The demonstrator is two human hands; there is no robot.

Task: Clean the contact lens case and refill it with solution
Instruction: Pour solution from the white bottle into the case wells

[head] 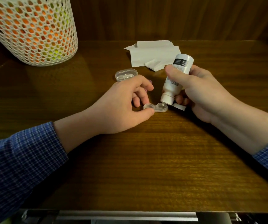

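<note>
lens case (pixel 155 108) pinched steady by left hand (pixel 123 104) | bottle (pixel 176 80) gripped inverted by right hand (pixel 199 92), nozzle over right well | squeeze gently, avoid overfill

The white mesh basket (pixel 31 29) is being cut off by the top and left edges. The print on the white plastic bottle (pixel 177 78) is being partly hidden by the right hand (pixel 199 92) and is too blurred to be read.

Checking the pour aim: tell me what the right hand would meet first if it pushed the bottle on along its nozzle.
Probably the lens case: the right hand tilts the solution bottle at its right well.
</note>
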